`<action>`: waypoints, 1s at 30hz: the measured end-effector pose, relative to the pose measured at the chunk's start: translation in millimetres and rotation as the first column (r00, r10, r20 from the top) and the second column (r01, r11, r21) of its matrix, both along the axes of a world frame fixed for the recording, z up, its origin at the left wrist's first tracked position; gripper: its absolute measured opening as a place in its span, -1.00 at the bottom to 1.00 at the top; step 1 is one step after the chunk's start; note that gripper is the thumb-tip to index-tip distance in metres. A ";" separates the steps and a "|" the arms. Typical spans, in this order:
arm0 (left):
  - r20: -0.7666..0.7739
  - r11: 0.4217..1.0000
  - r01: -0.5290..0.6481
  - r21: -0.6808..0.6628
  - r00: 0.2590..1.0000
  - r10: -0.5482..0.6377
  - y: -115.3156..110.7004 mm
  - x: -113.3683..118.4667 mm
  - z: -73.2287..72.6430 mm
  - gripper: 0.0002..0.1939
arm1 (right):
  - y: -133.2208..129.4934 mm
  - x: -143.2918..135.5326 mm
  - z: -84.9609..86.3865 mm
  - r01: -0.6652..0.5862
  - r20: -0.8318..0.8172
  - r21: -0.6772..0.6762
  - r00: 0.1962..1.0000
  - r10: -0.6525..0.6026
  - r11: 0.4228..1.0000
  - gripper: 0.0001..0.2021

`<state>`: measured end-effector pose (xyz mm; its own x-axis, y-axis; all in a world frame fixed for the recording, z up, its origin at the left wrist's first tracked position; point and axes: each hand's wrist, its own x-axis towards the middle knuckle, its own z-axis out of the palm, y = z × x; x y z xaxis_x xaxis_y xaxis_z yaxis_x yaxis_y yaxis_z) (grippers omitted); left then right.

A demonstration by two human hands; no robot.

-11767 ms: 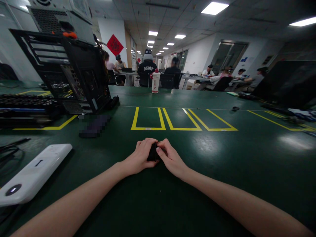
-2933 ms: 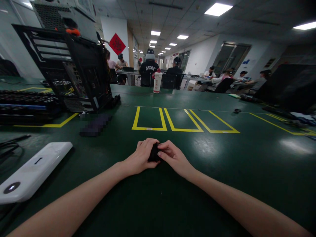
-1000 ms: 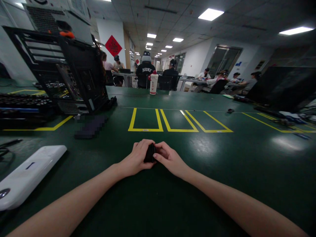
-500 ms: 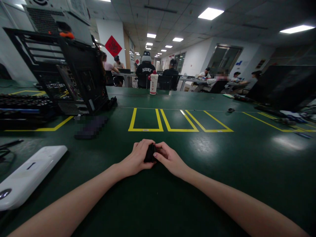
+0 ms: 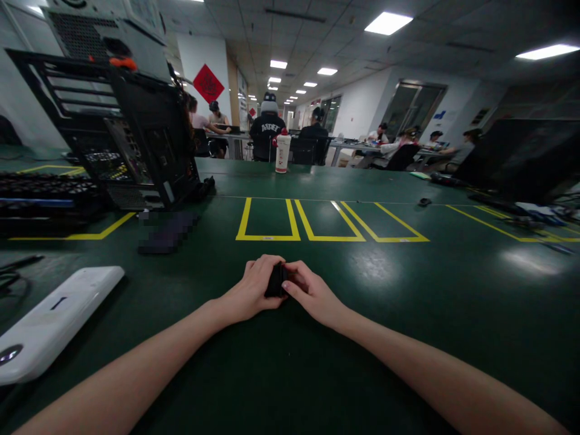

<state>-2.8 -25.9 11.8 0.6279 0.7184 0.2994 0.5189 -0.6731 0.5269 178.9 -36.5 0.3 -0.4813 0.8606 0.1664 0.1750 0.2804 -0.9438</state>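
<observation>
Both hands meet at the middle of the dark green table (image 5: 290, 374) around a small black object (image 5: 275, 283). Its kind is hard to make out, since fingers cover much of it. My left hand (image 5: 251, 287) wraps it from the left, fingers over the top and thumb along the near side. From the right, my right hand (image 5: 312, 290) pinches its edge, with the thumb on the near side and the fingers behind. The object is at or just above the table top; I cannot tell whether it touches.
Yellow tape outlines (image 5: 267, 237) lie beyond my hands. A white device (image 5: 58, 320), a dark flat item (image 5: 167, 232) and a black computer case (image 5: 154, 139) stand left. Farther back are a white bottle (image 5: 281, 152) and a small black ring-like piece (image 5: 424, 202). Several people sit at far tables.
</observation>
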 end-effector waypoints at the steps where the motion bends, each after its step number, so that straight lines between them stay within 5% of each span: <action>1: -0.010 1.000 0.002 -0.008 1.000 -0.002 -0.7 -0.3 1.2 -0.47 | -0.5 0.5 0.5 -0.023 -0.015 0.003 1.000 0.023 1.000 -0.76; 25: -0.005 0.999 0.007 0.036 1.000 -0.007 -0.9 0.2 2.3 -0.46 | -0.2 -2.1 1.3 0.023 -0.061 -0.019 0.998 -0.025 1.000 -0.86; 30: -0.007 1.000 0.012 0.012 1.000 -0.012 -2.8 0.2 5.3 -0.47 | 0.9 -2.2 0.6 0.054 0.001 -0.030 0.999 -0.054 0.998 -0.73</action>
<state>-2.5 -28.7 17.1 0.6388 0.7070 0.3035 0.5144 -0.6858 0.5149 176.7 -35.6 1.0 -0.4338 0.8900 0.1406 0.1891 0.2424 -0.9516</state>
